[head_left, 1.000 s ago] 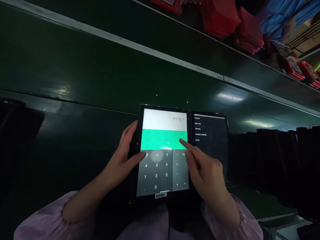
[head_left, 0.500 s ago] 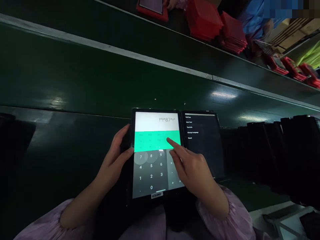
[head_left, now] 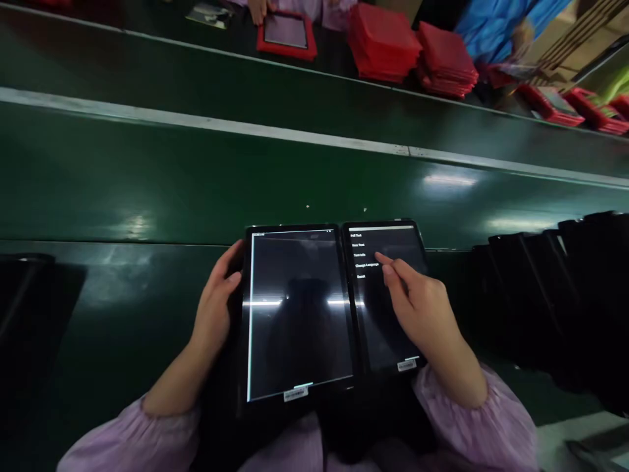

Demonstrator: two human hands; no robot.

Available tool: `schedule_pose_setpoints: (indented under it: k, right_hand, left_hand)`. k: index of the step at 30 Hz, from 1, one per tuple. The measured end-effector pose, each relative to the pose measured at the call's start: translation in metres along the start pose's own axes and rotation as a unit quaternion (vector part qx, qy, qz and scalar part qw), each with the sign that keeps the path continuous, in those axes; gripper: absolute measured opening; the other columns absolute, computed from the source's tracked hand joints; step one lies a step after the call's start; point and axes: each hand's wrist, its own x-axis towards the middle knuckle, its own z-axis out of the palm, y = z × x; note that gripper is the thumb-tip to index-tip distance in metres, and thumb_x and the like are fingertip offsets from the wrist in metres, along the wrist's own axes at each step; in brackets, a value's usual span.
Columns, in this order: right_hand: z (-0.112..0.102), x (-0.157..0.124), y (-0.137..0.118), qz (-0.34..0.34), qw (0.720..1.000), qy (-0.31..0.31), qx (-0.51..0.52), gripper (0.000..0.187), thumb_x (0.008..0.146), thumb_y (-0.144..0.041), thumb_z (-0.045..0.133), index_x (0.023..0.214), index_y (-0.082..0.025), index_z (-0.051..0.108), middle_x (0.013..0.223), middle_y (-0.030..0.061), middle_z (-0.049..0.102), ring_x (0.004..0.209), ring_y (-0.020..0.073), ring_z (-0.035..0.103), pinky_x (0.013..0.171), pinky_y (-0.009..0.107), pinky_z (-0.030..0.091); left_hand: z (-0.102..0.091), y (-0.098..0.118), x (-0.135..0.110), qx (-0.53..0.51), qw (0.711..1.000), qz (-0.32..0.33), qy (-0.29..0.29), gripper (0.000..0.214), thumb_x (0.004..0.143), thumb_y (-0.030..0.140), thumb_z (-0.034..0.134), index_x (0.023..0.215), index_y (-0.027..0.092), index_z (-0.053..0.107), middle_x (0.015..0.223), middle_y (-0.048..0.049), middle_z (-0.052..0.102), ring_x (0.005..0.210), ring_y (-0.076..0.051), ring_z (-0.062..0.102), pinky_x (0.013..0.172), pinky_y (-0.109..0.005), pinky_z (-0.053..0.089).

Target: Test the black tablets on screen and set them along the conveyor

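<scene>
Two tablets lie side by side before me, long sides nearly touching. On the left tablet (head_left: 299, 328) the screen is dark, with a thin white strip along its left edge and a barcode label (head_left: 295, 393) at the bottom. My left hand (head_left: 215, 308) holds its left edge, thumb beside the frame. The right tablet (head_left: 383, 314) displays a short white text menu on black. Above the menu lines my right hand (head_left: 422, 301) points its index finger, other fingers curled, holding nothing; whether the fingertip touches the glass I cannot tell.
Dark flat devices (head_left: 535, 282) stand in a slanted row at right. Across the green bench (head_left: 196, 177), red case stacks (head_left: 386, 42) line a shelf. A co-worker's hand (head_left: 258, 10) touches a red-cased tablet (head_left: 287, 36); a person in a blue sleeve (head_left: 491, 26) is farther right.
The left tablet's calculator screen has given way to a dark one. My right hand has moved right, from the left tablet to the right tablet's menu. My left thumb has shifted off the frame.
</scene>
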Motion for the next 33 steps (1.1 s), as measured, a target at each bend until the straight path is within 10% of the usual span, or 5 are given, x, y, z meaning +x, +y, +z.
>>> schedule_pose_setpoints:
  k: [15, 23, 33]
  right_hand:
    - [-0.035, 0.013, 0.009, -0.072, 0.995, 0.022, 0.060, 0.036, 0.112, -0.032, 0.050, 0.103, -0.019, 0.082, 0.047, -0.0085, 0.046, 0.033, 0.0075, 0.032, 0.036, 0.024, 0.023]
    - [-0.037, 0.015, 0.011, -0.066, 0.991, -0.096, 0.063, 0.035, 0.112, -0.030, 0.048, 0.090, -0.019, 0.073, 0.105, 0.0072, 0.086, 0.042, 0.0072, 0.055, 0.044, 0.021, 0.045]
    - [-0.026, 0.012, 0.001, -0.102, 0.978, -0.168, 0.064, 0.036, 0.114, -0.027, 0.046, 0.122, -0.014, 0.079, 0.089, 0.0050, 0.084, 0.074, 0.0179, 0.080, 0.061, 0.025, 0.059]
  left_hand:
    - [0.020, 0.017, 0.014, -0.028, 1.000, -0.001, 0.014, 0.066, 0.070, 0.034, 0.079, 0.135, 0.025, 0.071, 0.135, -0.0090, 0.076, 0.125, -0.035, 0.070, 0.101, -0.045, 0.062]
    - [0.022, 0.014, 0.015, -0.134, 0.990, -0.022, 0.050, 0.057, 0.057, 0.036, 0.082, 0.114, 0.027, 0.083, 0.134, -0.0011, 0.079, 0.146, -0.033, 0.056, 0.110, -0.036, 0.054]
    - [0.024, 0.018, 0.012, -0.165, 0.984, -0.031, 0.054, 0.054, 0.054, 0.036, 0.081, 0.108, 0.030, 0.085, 0.127, 0.0020, 0.082, 0.145, -0.033, 0.057, 0.120, -0.039, 0.044]
